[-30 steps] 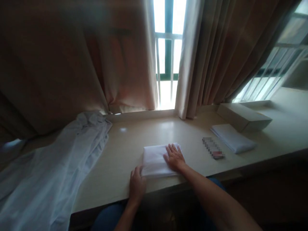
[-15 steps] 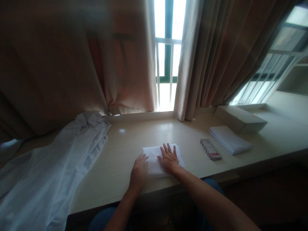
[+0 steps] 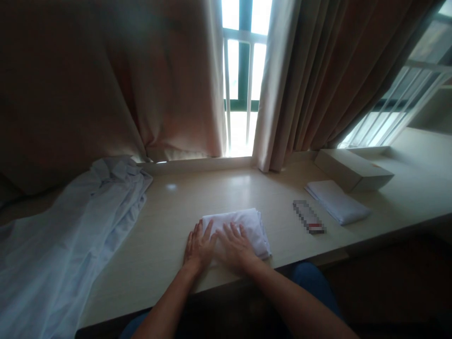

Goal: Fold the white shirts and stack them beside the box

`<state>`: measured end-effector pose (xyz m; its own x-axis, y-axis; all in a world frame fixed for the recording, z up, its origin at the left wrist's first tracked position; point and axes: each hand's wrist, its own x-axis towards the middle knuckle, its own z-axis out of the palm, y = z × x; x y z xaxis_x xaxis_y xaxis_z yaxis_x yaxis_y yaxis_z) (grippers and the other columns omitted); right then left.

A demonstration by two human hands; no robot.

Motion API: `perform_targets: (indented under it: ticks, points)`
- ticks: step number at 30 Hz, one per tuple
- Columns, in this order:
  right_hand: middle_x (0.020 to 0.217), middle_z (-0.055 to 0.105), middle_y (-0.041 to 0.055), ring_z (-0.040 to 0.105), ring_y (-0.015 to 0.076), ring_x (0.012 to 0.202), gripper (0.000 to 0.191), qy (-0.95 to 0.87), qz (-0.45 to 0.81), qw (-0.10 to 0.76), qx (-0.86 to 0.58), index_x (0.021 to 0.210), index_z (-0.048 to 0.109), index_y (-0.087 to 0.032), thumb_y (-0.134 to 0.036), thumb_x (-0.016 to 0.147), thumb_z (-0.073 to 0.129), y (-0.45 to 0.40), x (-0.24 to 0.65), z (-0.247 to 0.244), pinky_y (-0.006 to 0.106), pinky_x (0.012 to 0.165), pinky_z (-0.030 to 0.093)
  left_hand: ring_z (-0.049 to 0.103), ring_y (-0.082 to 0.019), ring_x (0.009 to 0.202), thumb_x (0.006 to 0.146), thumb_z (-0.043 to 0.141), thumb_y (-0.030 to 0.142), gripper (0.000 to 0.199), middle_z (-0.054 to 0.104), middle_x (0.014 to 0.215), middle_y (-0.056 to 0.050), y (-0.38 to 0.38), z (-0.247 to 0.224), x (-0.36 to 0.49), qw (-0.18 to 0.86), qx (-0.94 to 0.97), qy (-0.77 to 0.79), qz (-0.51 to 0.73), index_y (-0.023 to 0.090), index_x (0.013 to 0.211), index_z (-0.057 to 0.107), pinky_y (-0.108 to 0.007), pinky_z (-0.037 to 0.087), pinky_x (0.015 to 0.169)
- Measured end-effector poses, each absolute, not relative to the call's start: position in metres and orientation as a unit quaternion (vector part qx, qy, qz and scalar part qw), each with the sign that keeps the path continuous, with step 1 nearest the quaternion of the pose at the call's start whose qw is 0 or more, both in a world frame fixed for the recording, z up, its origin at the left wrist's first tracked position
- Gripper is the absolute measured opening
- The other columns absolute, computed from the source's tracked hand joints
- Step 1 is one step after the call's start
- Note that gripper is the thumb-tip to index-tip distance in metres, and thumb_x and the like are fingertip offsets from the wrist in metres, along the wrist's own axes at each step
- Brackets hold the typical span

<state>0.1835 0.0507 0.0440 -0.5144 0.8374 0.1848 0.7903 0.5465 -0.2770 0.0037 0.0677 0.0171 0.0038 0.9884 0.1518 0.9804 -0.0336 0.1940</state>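
Note:
A folded white cloth [image 3: 247, 223] lies flat on the pale table in front of me, its layered edges showing on the right side. My left hand [image 3: 199, 247] rests at the cloth's left edge, fingers spread, some of them off the cloth. On top of the cloth's front left part lies my right hand [image 3: 235, 247], palm down with fingers stretched out and slightly smeared by motion. Neither hand grips anything. The two hands are close together, and the cloth's front left corner is partly hidden beneath them.
At left a heap of loose white fabric [image 3: 88, 221] spreads over the table [image 3: 165, 202] and its front edge. To the right lie a pixelated flat object [image 3: 307, 216], a second folded white cloth [image 3: 337, 202] and a pale box [image 3: 353, 169]. Curtains [image 3: 176, 94] hang behind.
My right hand has slid left across the cloth, toward my left hand. My left hand has shifted slightly left and its fingers have spread. The view has tilted down a little.

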Motion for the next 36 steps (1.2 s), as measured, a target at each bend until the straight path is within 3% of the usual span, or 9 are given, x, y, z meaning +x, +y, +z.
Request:
perform_targets:
  ticks: [9,14,17,23,28,36]
  points:
    - [0.158,0.004,0.0051,-0.005,0.0294,0.144,0.076,-0.783,0.052,0.124,-0.607,0.151,0.018,-0.024,-0.069,0.09,0.023,0.049,0.241,0.027,0.056,0.114,0.001,0.014,-0.024,0.145,0.093,0.027,0.046,0.066,0.013,0.157,-0.013,0.071,0.016,0.011,0.007,0.694,0.716,0.08,0.018,0.151,0.013,-0.044,0.012,0.116]
    - [0.158,0.002,0.0066,-0.006,0.0297,0.144,0.079,-0.777,0.066,0.125,-0.614,0.152,0.015,-0.022,-0.068,0.089,0.026,0.044,0.242,0.026,0.056,0.114,-0.001,0.01,-0.027,0.145,0.09,0.031,0.035,0.06,0.018,0.156,-0.014,0.081,0.03,0.018,-0.044,0.719,0.691,0.063,0.012,0.146,0.031,-0.053,0.003,0.115]
    - [0.157,0.005,0.0089,-0.002,0.0322,0.144,0.078,-0.775,0.078,0.111,-0.618,0.151,0.018,-0.022,-0.068,0.089,0.028,0.045,0.241,0.032,0.06,0.112,-0.003,0.017,-0.028,0.144,0.087,0.036,0.029,0.058,0.029,0.152,-0.018,0.092,0.044,0.029,-0.061,0.758,0.647,0.051,0.005,0.14,0.042,-0.048,0.001,0.116]
    - [0.154,0.021,0.0141,0.006,0.0294,0.144,0.07,-0.796,0.028,0.149,-0.586,0.146,0.033,-0.015,-0.06,0.094,0.022,0.072,0.229,0.059,0.053,0.115,-0.003,0.022,-0.032,0.142,0.088,0.039,0.053,0.061,0.032,0.152,-0.011,0.099,0.037,0.048,-0.032,0.756,0.645,0.105,0.025,0.143,0.04,-0.051,0.011,0.115]
    - [0.154,0.026,0.0108,0.014,0.0278,0.144,0.065,-0.832,0.063,0.105,-0.541,0.145,0.035,-0.019,-0.058,0.096,0.021,0.112,0.213,0.054,0.048,0.115,0.007,0.012,-0.036,0.143,0.09,0.036,0.053,0.054,0.029,0.154,-0.005,0.095,0.026,0.048,-0.023,0.734,0.667,0.127,0.036,0.141,0.041,-0.06,0.006,0.112]
    - [0.154,0.025,0.0069,0.014,0.027,0.144,0.061,-0.818,0.062,0.11,-0.562,0.146,0.034,-0.027,-0.059,0.095,0.023,0.12,0.213,0.035,0.047,0.115,0.003,0.018,-0.038,0.142,0.088,0.041,0.05,0.056,0.027,0.155,-0.008,0.103,0.028,0.046,-0.005,0.741,0.664,0.1,0.037,0.143,0.036,-0.06,0.012,0.11]
